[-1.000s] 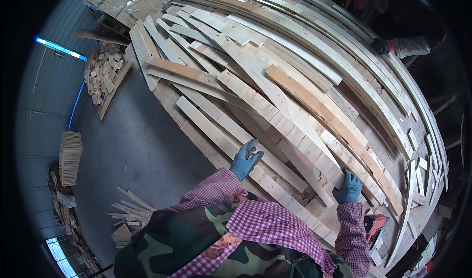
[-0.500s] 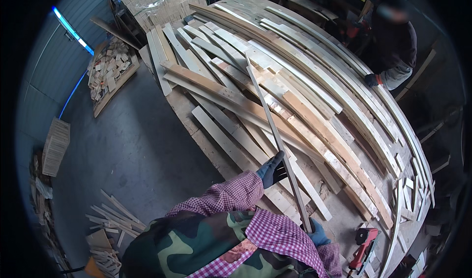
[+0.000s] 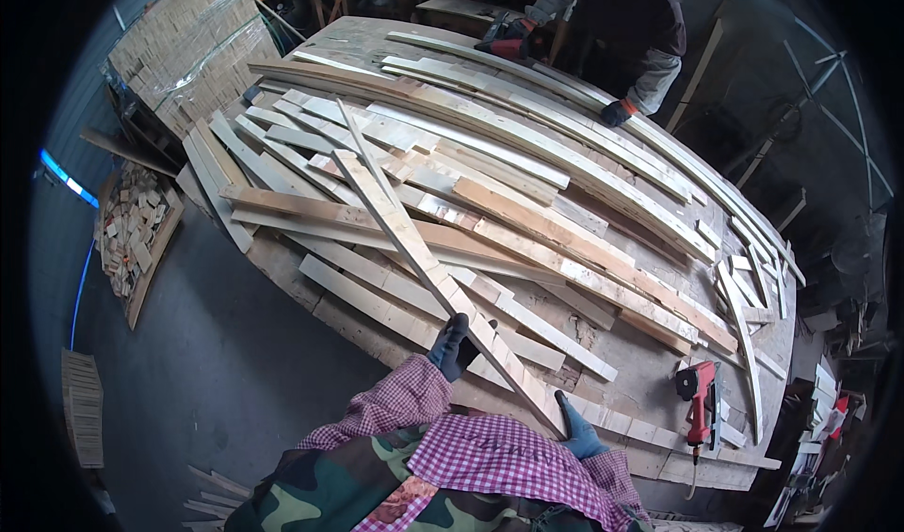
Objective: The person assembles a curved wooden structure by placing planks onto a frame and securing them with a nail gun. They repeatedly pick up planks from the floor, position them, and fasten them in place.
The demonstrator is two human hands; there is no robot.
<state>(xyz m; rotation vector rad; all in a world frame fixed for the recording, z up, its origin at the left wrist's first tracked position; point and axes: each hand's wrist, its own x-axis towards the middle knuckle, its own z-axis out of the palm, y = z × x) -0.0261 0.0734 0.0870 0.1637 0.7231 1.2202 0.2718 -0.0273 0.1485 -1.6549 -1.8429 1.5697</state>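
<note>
Both my hands, in blue-grey gloves, hold one long, narrow wooden board (image 3: 428,268). It slants from near my body up to the far left, above the pile, broad face up. My left hand (image 3: 454,346) is closed around its left edge, partly hidden beneath it. At the near end, my right hand (image 3: 581,428) grips the board with the thumb along its side. Under and beyond it, many pale wooden boards (image 3: 527,221) lie lengthwise on a large worktable (image 3: 574,339). A thin wooden strip (image 3: 369,151) lies by the held board's far end.
A red nail gun (image 3: 699,405) with a hose rests on the table at right. Across the table stands a co-worker (image 3: 617,33), one gloved hand on a board, a red power tool (image 3: 508,44) at the other. Wrapped wood stacks (image 3: 193,42) and an offcut heap (image 3: 137,226) are at left.
The held board has rolled from narrow edge up to broad face up, and its far end has swung left. My view has shifted, bringing more of the table's right side in.
</note>
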